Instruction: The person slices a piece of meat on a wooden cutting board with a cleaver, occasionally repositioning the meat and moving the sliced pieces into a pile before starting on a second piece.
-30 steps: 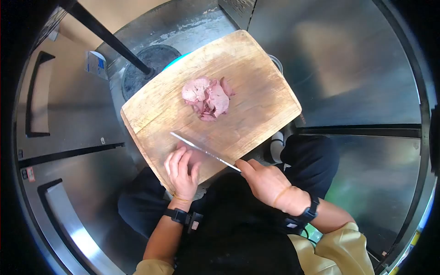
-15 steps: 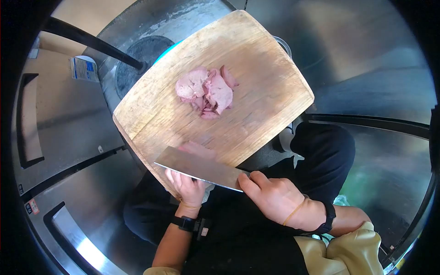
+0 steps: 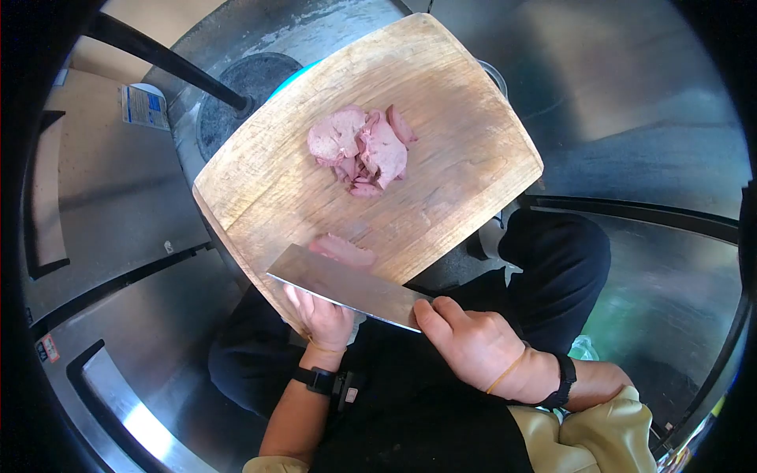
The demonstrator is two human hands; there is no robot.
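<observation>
My right hand (image 3: 481,343) is closed around the handle of a broad kitchen knife (image 3: 339,288), its blade slanting over the near corner of the wooden cutting board (image 3: 441,197). Just below the blade, my left hand (image 3: 327,319) has its fingers bent at the board's near edge, their tips partly covered by the steel. I cannot tell what, if anything, lies in those fingers. Beyond the blade a pale pink meat slice (image 3: 343,251) lies flat, partly hidden. Farther up the board rests a loose pile of pink meat slices (image 3: 363,150).
Under the board's far side a blue rim (image 3: 296,77) peeks out, near a dark round plate (image 3: 236,94) and a black bar (image 3: 165,63). Steel cabinet doors (image 3: 126,197) stand at the left, and steel panels (image 3: 631,102) at the right. My bent knee (image 3: 560,252) is beside the board.
The view has shifted slightly, and more of the slice beyond the blade shows. Both hands and the knife keep nearly the same places.
</observation>
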